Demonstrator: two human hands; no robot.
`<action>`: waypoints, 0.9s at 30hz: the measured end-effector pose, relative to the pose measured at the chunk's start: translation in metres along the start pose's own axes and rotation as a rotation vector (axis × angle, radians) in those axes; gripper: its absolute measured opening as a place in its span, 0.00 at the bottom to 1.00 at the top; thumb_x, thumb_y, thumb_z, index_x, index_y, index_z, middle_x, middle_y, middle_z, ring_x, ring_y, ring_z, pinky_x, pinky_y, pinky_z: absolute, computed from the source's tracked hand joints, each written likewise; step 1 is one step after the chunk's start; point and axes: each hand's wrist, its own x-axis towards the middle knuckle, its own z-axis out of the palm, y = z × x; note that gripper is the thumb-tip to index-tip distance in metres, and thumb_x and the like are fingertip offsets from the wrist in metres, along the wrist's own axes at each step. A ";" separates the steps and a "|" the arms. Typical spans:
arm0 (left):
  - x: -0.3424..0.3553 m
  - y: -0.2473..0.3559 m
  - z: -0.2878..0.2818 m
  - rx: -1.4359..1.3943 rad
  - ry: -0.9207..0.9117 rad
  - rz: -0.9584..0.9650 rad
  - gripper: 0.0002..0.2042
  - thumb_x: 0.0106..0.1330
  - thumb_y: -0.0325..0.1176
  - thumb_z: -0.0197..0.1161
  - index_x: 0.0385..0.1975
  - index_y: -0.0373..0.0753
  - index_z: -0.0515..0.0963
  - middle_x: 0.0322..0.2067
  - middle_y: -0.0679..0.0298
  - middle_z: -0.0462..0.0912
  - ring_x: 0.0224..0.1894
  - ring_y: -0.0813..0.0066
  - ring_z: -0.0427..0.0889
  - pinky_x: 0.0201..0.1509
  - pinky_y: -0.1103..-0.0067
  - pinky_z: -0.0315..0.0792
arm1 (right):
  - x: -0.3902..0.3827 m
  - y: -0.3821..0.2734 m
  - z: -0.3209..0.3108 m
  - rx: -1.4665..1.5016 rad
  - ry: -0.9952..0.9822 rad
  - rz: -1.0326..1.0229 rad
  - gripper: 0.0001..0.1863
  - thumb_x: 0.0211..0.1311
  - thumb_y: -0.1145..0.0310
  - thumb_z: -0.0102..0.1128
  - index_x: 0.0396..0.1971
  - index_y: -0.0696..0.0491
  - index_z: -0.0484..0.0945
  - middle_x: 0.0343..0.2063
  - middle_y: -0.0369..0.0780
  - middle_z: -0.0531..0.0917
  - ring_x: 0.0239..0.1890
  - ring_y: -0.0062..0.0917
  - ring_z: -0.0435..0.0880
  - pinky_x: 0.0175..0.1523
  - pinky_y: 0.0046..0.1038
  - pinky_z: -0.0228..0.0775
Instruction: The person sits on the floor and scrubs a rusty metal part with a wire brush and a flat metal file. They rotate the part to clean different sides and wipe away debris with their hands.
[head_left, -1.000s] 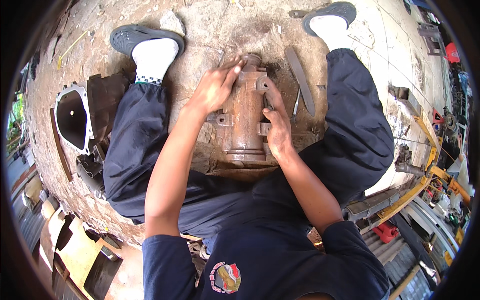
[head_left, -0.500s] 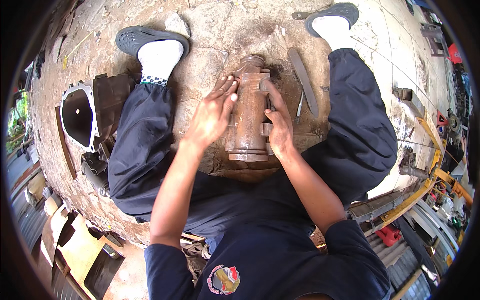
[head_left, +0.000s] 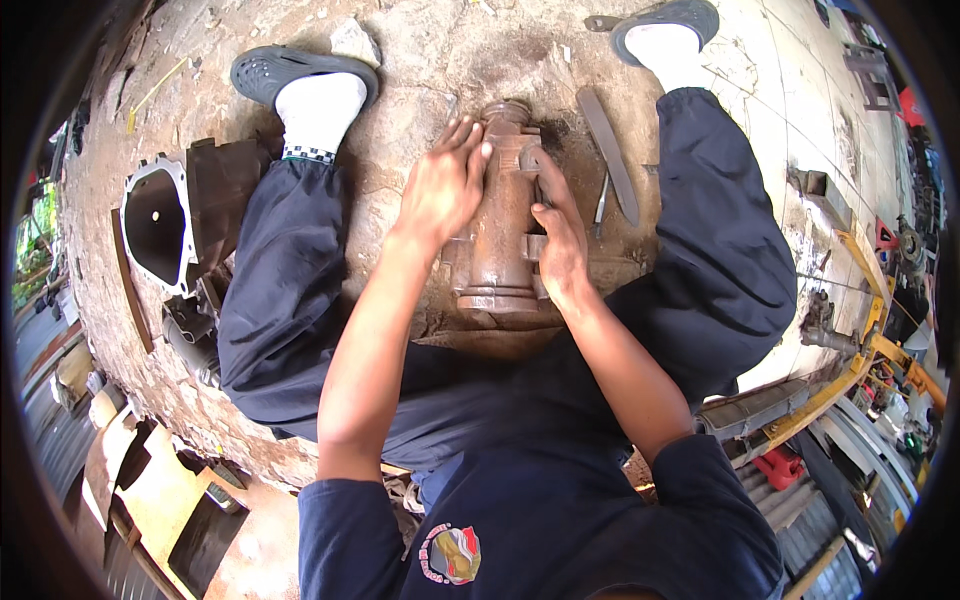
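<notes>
A rusty brown, tube-shaped metal housing (head_left: 503,235) lies on the ground between my legs. It has a ringed near end, a narrower far neck and lugs along its sides. My left hand (head_left: 447,187) rests with straight fingers along the housing's upper left side, its fingertips close to the far neck. On the right side my right hand (head_left: 562,225) is curled against the housing, the index finger reaching up to a round boss and the thumb bent inward. Its remaining fingers are largely hidden. Anything under the left palm is out of sight.
Right of the housing lie a long flat file-like bar (head_left: 608,155) and a thin metal rod (head_left: 601,205). A hollow casing (head_left: 215,195) stands beside my left leg. A stone (head_left: 354,42) sits by my left shoe. A yellow metal frame (head_left: 865,335) stands at the right.
My left hand has slid away from me along the housing toward its far neck. My right hand keeps its place on the right side. The housing appears slightly higher in view.
</notes>
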 end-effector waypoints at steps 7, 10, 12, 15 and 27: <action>-0.046 0.006 -0.008 -0.051 -0.042 0.027 0.22 0.84 0.39 0.48 0.66 0.31 0.77 0.68 0.44 0.75 0.75 0.51 0.68 0.80 0.63 0.64 | -0.003 0.006 -0.005 -0.036 0.033 -0.014 0.39 0.64 0.61 0.49 0.77 0.57 0.64 0.74 0.53 0.68 0.78 0.43 0.63 0.81 0.40 0.51; -0.018 0.005 -0.002 0.002 -0.021 -0.002 0.21 0.84 0.38 0.48 0.64 0.29 0.78 0.67 0.44 0.76 0.75 0.50 0.69 0.80 0.63 0.65 | 0.000 -0.003 0.000 -0.064 0.024 -0.004 0.39 0.64 0.62 0.49 0.77 0.56 0.64 0.74 0.53 0.68 0.78 0.44 0.64 0.81 0.40 0.51; 0.010 0.011 -0.006 -0.003 -0.062 -0.055 0.21 0.83 0.38 0.48 0.61 0.27 0.79 0.65 0.42 0.78 0.74 0.49 0.71 0.79 0.63 0.66 | -0.002 -0.005 0.000 -0.067 0.021 0.000 0.39 0.64 0.63 0.49 0.77 0.55 0.64 0.74 0.53 0.68 0.77 0.45 0.64 0.81 0.40 0.51; -0.017 0.010 -0.004 0.043 -0.055 0.006 0.21 0.83 0.37 0.49 0.63 0.28 0.78 0.66 0.43 0.77 0.74 0.50 0.71 0.79 0.63 0.66 | -0.004 0.002 -0.004 -0.035 0.029 -0.001 0.39 0.64 0.65 0.48 0.77 0.54 0.64 0.73 0.54 0.68 0.77 0.46 0.65 0.81 0.41 0.52; -0.018 0.007 0.001 0.065 -0.039 -0.004 0.20 0.82 0.35 0.51 0.65 0.30 0.78 0.68 0.43 0.75 0.73 0.46 0.71 0.79 0.62 0.66 | -0.005 0.005 -0.004 -0.011 0.019 -0.010 0.38 0.65 0.63 0.48 0.77 0.55 0.63 0.73 0.53 0.69 0.77 0.46 0.64 0.81 0.40 0.53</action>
